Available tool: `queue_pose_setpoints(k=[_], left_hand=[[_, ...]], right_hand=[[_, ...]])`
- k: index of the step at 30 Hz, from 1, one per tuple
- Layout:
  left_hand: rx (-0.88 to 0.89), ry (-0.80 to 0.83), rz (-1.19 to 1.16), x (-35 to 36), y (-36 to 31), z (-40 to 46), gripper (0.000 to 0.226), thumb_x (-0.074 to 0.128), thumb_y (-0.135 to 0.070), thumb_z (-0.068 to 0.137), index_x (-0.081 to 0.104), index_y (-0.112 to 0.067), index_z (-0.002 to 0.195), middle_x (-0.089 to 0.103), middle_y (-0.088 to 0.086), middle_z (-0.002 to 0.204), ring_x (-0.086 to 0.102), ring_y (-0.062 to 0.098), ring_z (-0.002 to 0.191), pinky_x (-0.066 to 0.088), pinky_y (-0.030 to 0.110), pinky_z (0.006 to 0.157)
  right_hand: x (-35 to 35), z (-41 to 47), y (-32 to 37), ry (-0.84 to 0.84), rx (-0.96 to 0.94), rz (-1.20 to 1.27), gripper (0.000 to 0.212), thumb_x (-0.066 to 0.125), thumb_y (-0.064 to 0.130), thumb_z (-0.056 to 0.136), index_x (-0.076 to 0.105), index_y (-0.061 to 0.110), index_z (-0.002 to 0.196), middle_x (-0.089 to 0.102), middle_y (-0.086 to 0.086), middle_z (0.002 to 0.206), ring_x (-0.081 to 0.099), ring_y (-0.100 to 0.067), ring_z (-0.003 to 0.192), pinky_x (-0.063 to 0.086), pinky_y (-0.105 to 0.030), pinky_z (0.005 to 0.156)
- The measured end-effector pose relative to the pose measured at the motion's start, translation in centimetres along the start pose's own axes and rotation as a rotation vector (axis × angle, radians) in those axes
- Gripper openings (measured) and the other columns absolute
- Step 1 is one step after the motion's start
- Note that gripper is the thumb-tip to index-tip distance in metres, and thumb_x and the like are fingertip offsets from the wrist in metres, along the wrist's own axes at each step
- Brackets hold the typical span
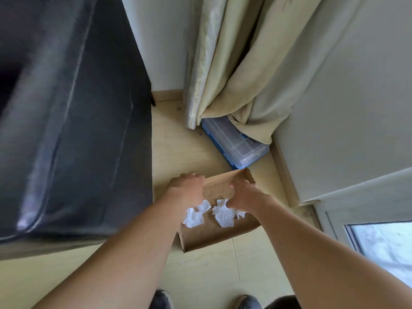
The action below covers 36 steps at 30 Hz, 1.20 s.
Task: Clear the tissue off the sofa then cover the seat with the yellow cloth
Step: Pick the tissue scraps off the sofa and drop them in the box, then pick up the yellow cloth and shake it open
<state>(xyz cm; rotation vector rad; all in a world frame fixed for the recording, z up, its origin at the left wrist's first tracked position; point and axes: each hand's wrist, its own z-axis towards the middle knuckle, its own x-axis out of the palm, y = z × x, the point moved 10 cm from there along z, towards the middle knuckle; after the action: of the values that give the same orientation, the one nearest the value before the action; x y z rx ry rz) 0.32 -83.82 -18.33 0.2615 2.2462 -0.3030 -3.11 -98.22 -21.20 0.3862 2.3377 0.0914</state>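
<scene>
Sofa (66,130) sat bare left of your fingers, yellow cloth nowhere visible. Cardboard box (223,233) under both hands: left hand (187,188) curled over rim, right hand (243,195) fingers bent, grip unclear. Tissue (223,216) lay loose just below fingertips; tipping box would probably spill it.

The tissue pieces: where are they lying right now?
In the head view, the tissue pieces lie inside the cardboard box on the floor, right of the sofa, under both hands.

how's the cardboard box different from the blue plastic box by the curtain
The cardboard box is brown, opaque and open, with crumpled tissue inside; the blue plastic box is see-through with a lid on. Both hands are at the cardboard box, while the curtain drapes over the plastic one. Both sit on the floor.
</scene>
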Motion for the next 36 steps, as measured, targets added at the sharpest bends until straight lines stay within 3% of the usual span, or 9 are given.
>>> queue_pose_setpoints(k=[4,10,14,18,25,32,36], left_hand=[[0.028,0.016,-0.040,-10.2,-2.2,-9.4,0.033,0.051,-0.027,0.093,0.049,-0.016,0.124,0.049,0.005,0.123,0.050,0.027,0.111,0.045,0.040,0.089],[0.046,-0.005,-0.004,-28.3,-2.7,-26.1,0.028,0.050,-0.023,0.092,0.049,-0.016,0.119,0.049,0.005,0.119,0.051,0.025,0.103,0.042,0.037,0.077],[0.031,0.017,-0.090,-36.5,-2.7,-35.9,0.042,0.047,-0.025,0.093,0.045,-0.016,0.134,0.045,0.005,0.134,0.049,0.027,0.117,0.046,0.043,0.094],[0.050,0.008,-0.067,-38.3,-2.8,-41.4,0.043,0.048,-0.027,0.094,0.045,-0.017,0.136,0.045,0.004,0.135,0.050,0.025,0.116,0.047,0.042,0.094],[0.080,0.015,0.045,-36.6,-3.4,-44.4,0.041,0.048,-0.020,0.092,0.046,-0.018,0.133,0.048,0.005,0.131,0.051,0.027,0.113,0.046,0.038,0.084],[0.007,-0.039,-0.053,-37.8,-1.3,-47.0,0.041,0.048,-0.026,0.094,0.045,-0.016,0.134,0.046,0.005,0.132,0.053,0.026,0.111,0.047,0.039,0.084],[-0.089,-0.063,-0.122,-37.1,2.3,-49.1,0.039,0.047,-0.023,0.093,0.047,-0.016,0.131,0.048,0.005,0.129,0.054,0.028,0.108,0.048,0.041,0.085]], right_hand=[[-8.3,-11.1,2.9,0.003,0.014,0.055,0.055,0.061,0.033,0.077,0.047,0.016,0.128,0.052,-0.005,0.123,0.049,-0.028,0.119,0.046,-0.043,0.098],[-22.5,-31.2,7.0,-0.014,0.074,0.099,0.067,0.063,0.046,0.084,0.040,0.020,0.141,0.044,-0.005,0.138,0.039,-0.029,0.130,0.039,-0.040,0.104],[-29.3,-41.6,10.5,-0.050,0.062,0.078,0.064,0.064,0.044,0.084,0.041,0.022,0.140,0.043,-0.004,0.140,0.039,-0.027,0.131,0.038,-0.039,0.103],[-31.3,-47.1,13.5,-0.092,0.052,0.110,0.057,0.063,0.037,0.085,0.045,0.023,0.137,0.044,-0.003,0.137,0.040,-0.026,0.128,0.039,-0.038,0.100],[-28.0,-50.2,14.2,-0.073,0.115,0.155,0.064,0.059,0.041,0.086,0.038,0.018,0.142,0.044,-0.005,0.137,0.041,-0.029,0.126,0.044,-0.039,0.097],[-27.4,-51.2,15.4,-0.041,0.068,0.109,0.059,0.057,0.033,0.087,0.039,0.019,0.142,0.041,-0.005,0.140,0.037,-0.028,0.129,0.042,-0.039,0.100],[-27.9,-50.8,18.9,-0.031,-0.002,0.043,0.048,0.058,0.028,0.085,0.048,0.019,0.132,0.047,-0.006,0.130,0.042,-0.027,0.121,0.045,-0.040,0.098]])
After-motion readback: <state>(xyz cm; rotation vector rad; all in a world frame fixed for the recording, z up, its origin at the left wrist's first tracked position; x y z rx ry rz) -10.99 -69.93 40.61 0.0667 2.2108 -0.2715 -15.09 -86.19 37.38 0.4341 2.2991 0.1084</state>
